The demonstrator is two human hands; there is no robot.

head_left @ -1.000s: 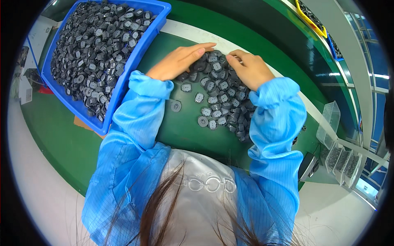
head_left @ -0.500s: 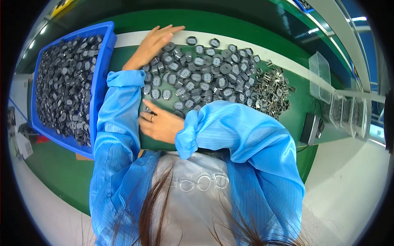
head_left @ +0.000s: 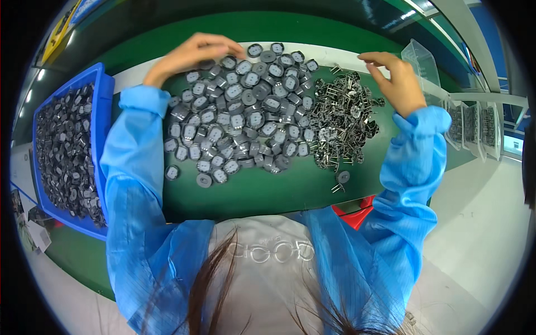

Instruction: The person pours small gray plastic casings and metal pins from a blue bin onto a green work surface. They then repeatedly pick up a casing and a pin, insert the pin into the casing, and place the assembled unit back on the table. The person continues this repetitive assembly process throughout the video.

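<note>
A broad heap of small dark grey, rounded parts with paler faces point(head_left: 245, 117) lies on the green tabletop point(head_left: 240, 198). Against its right side rests a pile of shiny metal pieces with thin prongs point(head_left: 343, 120). My left hand point(head_left: 198, 50) reaches over the heap's far left edge, fingers stretched to the right and slightly bent; it grips nothing that I can see. Beyond the metal pile's far right side, my right hand point(head_left: 397, 81) hovers with thumb and fingers apart, holding nothing visible. One loose grey disc point(head_left: 344, 177) sits near the front of the metal pile.
At left stands a blue crate point(head_left: 104, 111) full of similar grey parts. A clear plastic box point(head_left: 420, 62) is at the back right, with clear bins point(head_left: 474, 125) beside it. A red object point(head_left: 357, 212) shows below the table's front edge. A yellow bin point(head_left: 58, 33) is at far left.
My right hand has swung from the near left of the heap to beyond the metal pile at right. My left hand stays at the heap's far left edge. The view has shifted.
</note>
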